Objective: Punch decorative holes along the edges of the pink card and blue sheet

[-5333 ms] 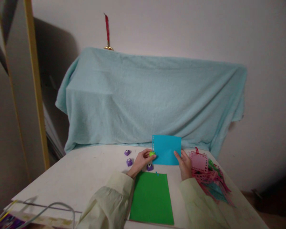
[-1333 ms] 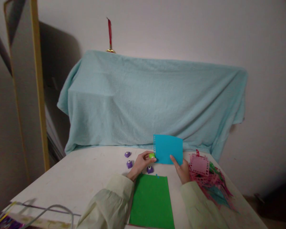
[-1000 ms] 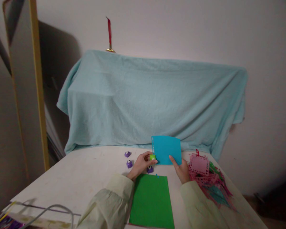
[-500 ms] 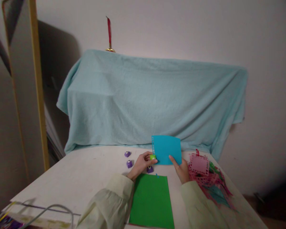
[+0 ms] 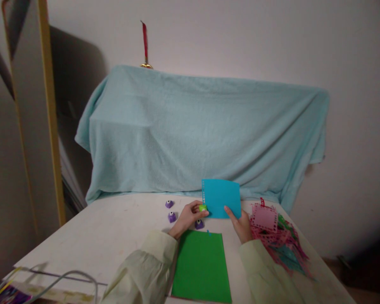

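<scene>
Between the fingers and thumb of my left hand [image 5: 190, 217] is a small green craft punch [image 5: 203, 208], set against the left edge of a blue sheet of paper [image 5: 222, 197]. A row of small punched holes runs along that edge, above the punch. My right hand [image 5: 240, 221] pinches the lower right part of the sheet, thumb on its face and fingers hidden behind. Just below my left fingertips a purple punch [image 5: 199, 224] stands on the table. Nearer me lies a green sheet [image 5: 202, 267], with a tiny blue scrap at its top edge.
Two more purple punches [image 5: 172, 217] stand left of my left hand. On the right lies a heap of pink, green and blue paper cuttings [image 5: 281, 242], topped by a pink punched card [image 5: 265, 218]. A light blue cloth [image 5: 202, 135] hangs behind the table [image 5: 114, 236]. A grey cable [image 5: 71, 273] loops at front left.
Both hands, the green punch and the blue sheet stay almost in place. The sheet shifts only very slightly.
</scene>
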